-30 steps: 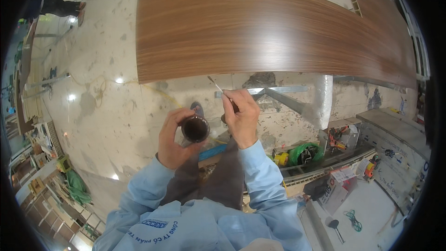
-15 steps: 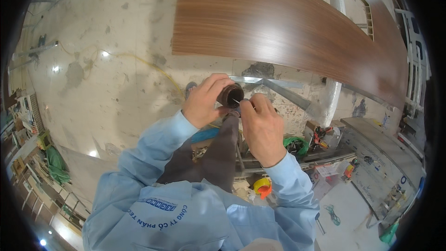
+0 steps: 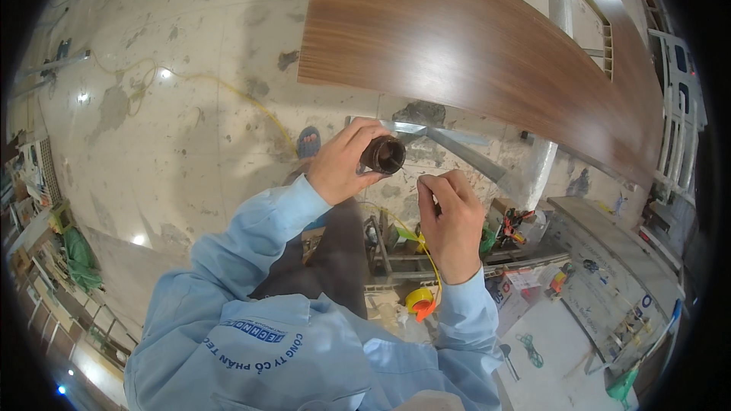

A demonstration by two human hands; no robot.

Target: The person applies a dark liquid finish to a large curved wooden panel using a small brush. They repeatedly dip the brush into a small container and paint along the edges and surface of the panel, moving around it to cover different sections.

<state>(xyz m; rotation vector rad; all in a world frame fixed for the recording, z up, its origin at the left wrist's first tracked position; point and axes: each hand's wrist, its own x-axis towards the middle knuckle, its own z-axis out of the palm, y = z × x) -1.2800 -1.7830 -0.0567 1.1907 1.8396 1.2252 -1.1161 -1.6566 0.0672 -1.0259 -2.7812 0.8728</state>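
Note:
A dark brown, round, open-mouthed container (image 3: 385, 154) is gripped by my left hand (image 3: 343, 160), with the fingers curled round its far side and the thumb beneath. Its opening faces up toward me, and no contents can be made out inside. My right hand (image 3: 454, 224) is apart from the container, to its right and slightly nearer. Its fingers are curled, with thumb and forefinger close together; whatever they may hold is hidden or too small to name. Below them, a yellow strip (image 3: 435, 265) runs past the wrist.
Ahead lies a large wood-grain panel (image 3: 426, 38). Metal bars (image 3: 474, 155) and a shiny wrapped post (image 3: 539, 171) stand at its near edge. A yellow tape roll (image 3: 418, 301), a red-and-black tool (image 3: 516, 222) and a grey board (image 3: 609, 270) are at the right. A yellow cord (image 3: 255, 100) crosses the floor.
My right hand has drawn back from the container's mouth, to the right and nearer me. A thin light thing seen at the mouth no longer shows. My left hand keeps its hold.

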